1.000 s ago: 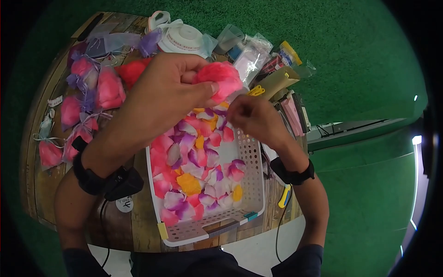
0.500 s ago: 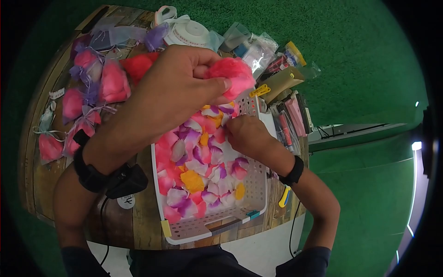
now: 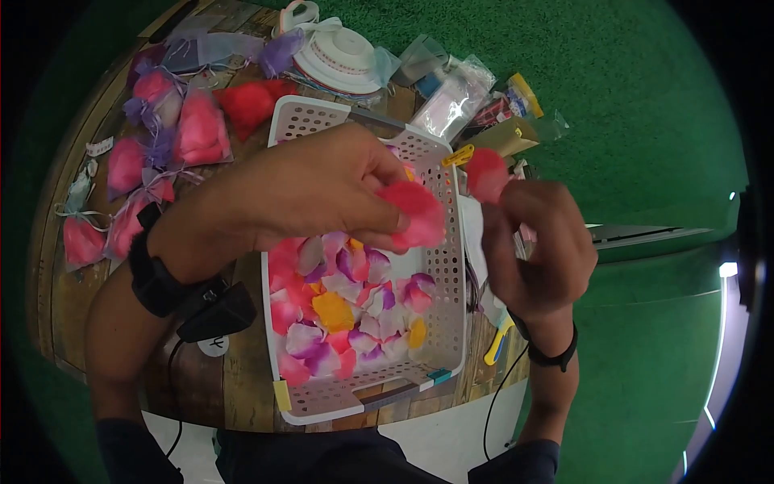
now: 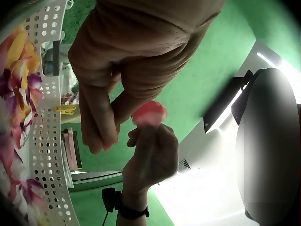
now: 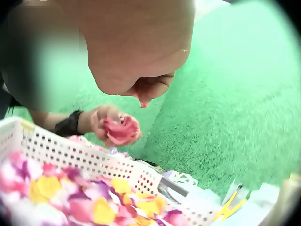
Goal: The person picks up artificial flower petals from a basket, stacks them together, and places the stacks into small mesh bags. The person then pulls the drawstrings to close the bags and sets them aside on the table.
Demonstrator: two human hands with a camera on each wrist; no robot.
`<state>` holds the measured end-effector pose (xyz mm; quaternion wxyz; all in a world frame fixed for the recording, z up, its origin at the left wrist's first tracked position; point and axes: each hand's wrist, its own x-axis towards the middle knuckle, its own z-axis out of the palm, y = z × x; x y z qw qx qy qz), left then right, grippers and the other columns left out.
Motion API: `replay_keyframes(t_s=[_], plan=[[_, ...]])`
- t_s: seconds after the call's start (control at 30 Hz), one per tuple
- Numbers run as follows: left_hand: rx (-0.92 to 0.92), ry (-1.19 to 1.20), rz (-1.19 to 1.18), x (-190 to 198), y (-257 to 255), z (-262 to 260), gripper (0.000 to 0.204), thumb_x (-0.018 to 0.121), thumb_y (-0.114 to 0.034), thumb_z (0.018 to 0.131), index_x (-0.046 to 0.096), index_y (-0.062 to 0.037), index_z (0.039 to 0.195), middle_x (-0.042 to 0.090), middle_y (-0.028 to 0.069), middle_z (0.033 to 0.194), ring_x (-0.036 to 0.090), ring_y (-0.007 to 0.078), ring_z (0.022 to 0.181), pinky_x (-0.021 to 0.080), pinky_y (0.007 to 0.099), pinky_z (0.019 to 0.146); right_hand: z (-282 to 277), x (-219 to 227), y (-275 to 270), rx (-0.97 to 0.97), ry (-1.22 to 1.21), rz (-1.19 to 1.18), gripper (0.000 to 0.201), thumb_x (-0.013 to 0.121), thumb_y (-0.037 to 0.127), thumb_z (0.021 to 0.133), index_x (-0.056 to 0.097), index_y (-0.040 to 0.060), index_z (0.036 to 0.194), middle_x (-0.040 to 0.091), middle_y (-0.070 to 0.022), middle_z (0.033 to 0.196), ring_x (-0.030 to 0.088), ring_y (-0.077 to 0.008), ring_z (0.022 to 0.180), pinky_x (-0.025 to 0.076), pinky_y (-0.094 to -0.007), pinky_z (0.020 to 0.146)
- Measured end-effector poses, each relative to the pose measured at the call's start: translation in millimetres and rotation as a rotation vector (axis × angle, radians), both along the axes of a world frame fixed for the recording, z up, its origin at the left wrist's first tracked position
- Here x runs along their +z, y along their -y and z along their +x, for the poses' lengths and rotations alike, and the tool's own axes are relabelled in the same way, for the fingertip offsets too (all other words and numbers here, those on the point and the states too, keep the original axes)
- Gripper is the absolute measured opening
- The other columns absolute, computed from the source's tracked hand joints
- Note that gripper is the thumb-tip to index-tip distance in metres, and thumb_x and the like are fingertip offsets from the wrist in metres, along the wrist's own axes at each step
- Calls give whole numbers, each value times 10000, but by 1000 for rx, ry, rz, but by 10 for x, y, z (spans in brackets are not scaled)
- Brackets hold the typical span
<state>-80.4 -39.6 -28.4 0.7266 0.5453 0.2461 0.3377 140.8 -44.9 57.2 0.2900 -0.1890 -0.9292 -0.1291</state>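
Observation:
In the head view my left hand (image 3: 302,189) holds a bunch of pink petals (image 3: 415,216) between thumb and fingers, over the white basket (image 3: 447,331). To the right of the basket, my raised right hand (image 3: 544,246) pinches one pink petal (image 3: 487,174), which also shows in the left wrist view as a pale-edged petal (image 4: 149,113). The right wrist view shows the bunch (image 5: 123,131) as layered petals in the left hand. Loose petals in pink, white-purple and yellow (image 3: 332,311) cover much of the basket's bottom.
Filled pink mesh bags (image 3: 201,129) lie on the wooden table's left side. Behind the basket sits a roll of white ribbon (image 3: 343,56). Clear plastic packets (image 3: 459,101), a yellow clip (image 3: 458,156) and a yellow-blue cutter (image 3: 498,343) lie along the right.
My right hand has come up from the basket's right side and outward, now with a petal in its fingers. The left hand has moved lower, toward the body, still holding the bunch.

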Motion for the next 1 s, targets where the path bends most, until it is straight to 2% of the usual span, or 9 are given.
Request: replay_keyframes(t_s=[0.03, 0.23, 0.53, 0.6, 0.63, 0.7, 0.83, 0.9, 1.0], plan=[[1, -1, 1, 38, 25, 8, 218, 624, -21, 904, 636, 75, 1099, 696, 60, 886, 681, 90, 806, 555, 218, 689, 24, -54, -9, 87, 103, 145, 243, 698, -37, 659, 647, -7, 895, 637, -74, 825, 629, -215, 676, 504, -281, 573], [-123, 73, -98, 34, -8, -50, 284, 670, -53, 885, 633, 75, 1136, 709, 73, 882, 684, 88, 801, 548, 194, 680, -27, -201, 92, 239, 355, 244, 229, 700, 74, 665, 649, 35, 885, 634, -82, 894, 621, -194, 720, 468, -262, 562], [-107, -31, -50, 89, 60, -20, 276, 642, -11, 869, 618, 85, 1127, 712, 81, 882, 710, 127, 804, 564, 203, 680, 73, -202, 49, 202, 333, 162, 286, 707, 78, 644, 673, 50, 927, 605, -49, 902, 605, -176, 732, 463, -261, 562], [-131, -37, -77, 132, 90, -26, 112, 699, -57, 825, 687, 35, 889, 681, 48, 807, 650, 65, 719, 503, 176, 634, 83, -185, 64, 205, 349, 150, 306, 707, 81, 637, 686, 49, 940, 603, -44, 894, 604, -171, 734, 462, -260, 564], [-130, -37, -77, 126, 82, -29, 112, 699, -57, 825, 687, 35, 889, 681, 48, 807, 650, 65, 719, 503, 176, 634, 88, -176, 66, 208, 364, 137, 327, 708, 84, 629, 700, 49, 954, 601, -39, 886, 604, -166, 735, 460, -259, 566], [-154, -61, -65, 105, 57, -34, 309, 657, -22, 867, 597, 100, 1145, 708, 102, 908, 715, 151, 824, 587, 223, 722, 97, -161, 55, 212, 365, 162, 332, 708, 88, 622, 709, 51, 952, 601, -34, 885, 603, -162, 738, 456, -259, 568], [-134, 27, -129, 122, 59, -36, 334, 670, -38, 875, 585, 102, 1166, 700, 118, 959, 712, 151, 838, 594, 232, 743, 95, -118, 79, 206, 360, 155, 319, 716, 92, 614, 719, 55, 931, 607, -23, 888, 609, -159, 749, 440, -260, 570], [-110, 47, -174, 180, 87, -42, 205, 710, -91, 857, 656, 70, 971, 698, 88, 863, 686, 96, 775, 542, 173, 664, 102, -143, 77, 211, 341, 163, 312, 718, 91, 620, 720, 59, 930, 612, -24, 901, 612, -162, 755, 437, -259, 570], [-93, 84, -209, 190, 90, -23, 244, 724, -116, 862, 650, 72, 999, 701, 103, 891, 690, 103, 802, 550, 176, 678, 104, -167, 65, 223, 308, 190, 293, 720, 90, 632, 719, 65, 925, 629, -34, 939, 619, -170, 766, 434, -256, 570]])
